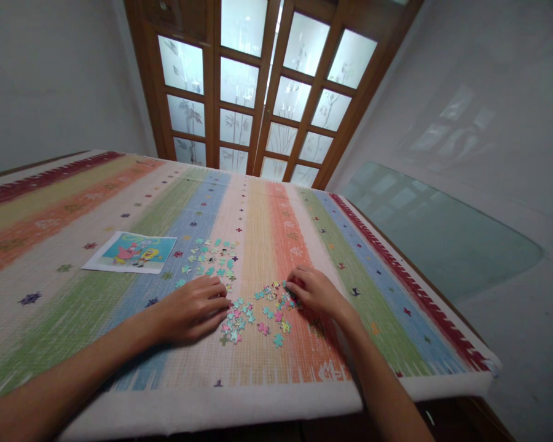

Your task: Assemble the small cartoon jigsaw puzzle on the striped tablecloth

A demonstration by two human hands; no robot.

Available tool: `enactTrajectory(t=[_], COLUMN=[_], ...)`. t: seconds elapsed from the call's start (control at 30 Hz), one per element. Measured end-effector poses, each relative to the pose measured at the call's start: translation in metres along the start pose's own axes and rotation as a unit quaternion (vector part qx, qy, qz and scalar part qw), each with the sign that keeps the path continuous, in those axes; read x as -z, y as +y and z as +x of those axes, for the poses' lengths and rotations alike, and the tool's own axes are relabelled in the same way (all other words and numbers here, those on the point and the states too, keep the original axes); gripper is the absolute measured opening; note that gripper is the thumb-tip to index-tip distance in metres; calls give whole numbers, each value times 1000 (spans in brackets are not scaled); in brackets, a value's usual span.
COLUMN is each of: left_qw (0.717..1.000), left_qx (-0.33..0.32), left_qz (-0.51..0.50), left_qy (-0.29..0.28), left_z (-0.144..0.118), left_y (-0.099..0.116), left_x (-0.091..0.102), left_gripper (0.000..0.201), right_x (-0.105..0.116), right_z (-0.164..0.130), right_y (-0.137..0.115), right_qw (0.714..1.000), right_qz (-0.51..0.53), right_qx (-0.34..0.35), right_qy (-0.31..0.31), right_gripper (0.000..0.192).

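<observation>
1. Puzzle pieces (278,339) in teal, pink and yellow lie loose on the cloth, at and between the fingers of both hands.
2. Right hand (316,291): its fingers are bent downward over the right part of the loose heap, thumb and forefinger close together at the pieces. Whether one is pinched there I cannot tell.
3. Left hand (198,309): palm down, fingers loosely curled, their ends at the left edge of the heap. The undersides are hidden, so I cannot tell if they have hold of a piece.
4. Just beyond the left hand, more pieces are spread out in rough rows, mostly teal and set slightly apart.
5. Left of those rows lies a picture sheet (136,253), flat, showing a pink cartoon figure and a yellow one against blue.
6. Under everything, a striped cloth (258,215) in green, blue, orange, yellow and dark red covers the counter (32,166).
7. Past the far edge stand wooden doors (262,92) with frosted panes; a pale green panel (442,239) is on the right wall (502,55).
</observation>
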State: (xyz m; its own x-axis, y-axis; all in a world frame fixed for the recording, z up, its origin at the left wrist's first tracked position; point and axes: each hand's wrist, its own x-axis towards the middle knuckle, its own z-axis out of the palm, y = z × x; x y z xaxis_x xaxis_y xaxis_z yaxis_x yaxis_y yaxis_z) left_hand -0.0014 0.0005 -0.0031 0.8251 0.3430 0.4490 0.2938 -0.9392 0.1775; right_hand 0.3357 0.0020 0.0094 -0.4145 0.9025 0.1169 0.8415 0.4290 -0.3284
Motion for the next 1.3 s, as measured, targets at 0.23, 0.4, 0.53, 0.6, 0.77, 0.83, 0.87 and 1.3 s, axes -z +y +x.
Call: enactTrajectory(t=[0.23,0.4,0.53,0.6,0.77,0.83,0.87,1.3], left_qw=[1000,1000,1000,1000,1000,1000,1000,1000], left_qx=[-3,-8,-9,-8,-5,-6,-6,-7], left_qz=[3,16,21,22,18,14,11,12], left_qy=[11,3,0,-1,-3,0,1,-3], left_z=[0,0,-1,-1,-1,-1,-1,-1], left_y=[0,-1,-2,-2,-2,-2,-2,-2], left_x=[0,0,-1,-1,-1,-1,-1,-1], left_gripper=[20,22,22,22,22,22,21,22], right_x=[4,7,7,6,5,5,5,7], right_z=[1,2,2,2,3,3,3,3], right_y=[-1,-5,-5,-4,-3,-3,-3,-12], right_qw=[1000,1000,999,999,998,998,998,996], right_qz=[5,-12,-9,-18,-47,-55,-56,-38], right_qx=[-13,-21,-25,-25,-28,-33,-37,-78], right_qy=[-16,-2,-25,-22,-11,-14,-16,-23], right_gripper=[7,15,18,20,29,28,26,8])
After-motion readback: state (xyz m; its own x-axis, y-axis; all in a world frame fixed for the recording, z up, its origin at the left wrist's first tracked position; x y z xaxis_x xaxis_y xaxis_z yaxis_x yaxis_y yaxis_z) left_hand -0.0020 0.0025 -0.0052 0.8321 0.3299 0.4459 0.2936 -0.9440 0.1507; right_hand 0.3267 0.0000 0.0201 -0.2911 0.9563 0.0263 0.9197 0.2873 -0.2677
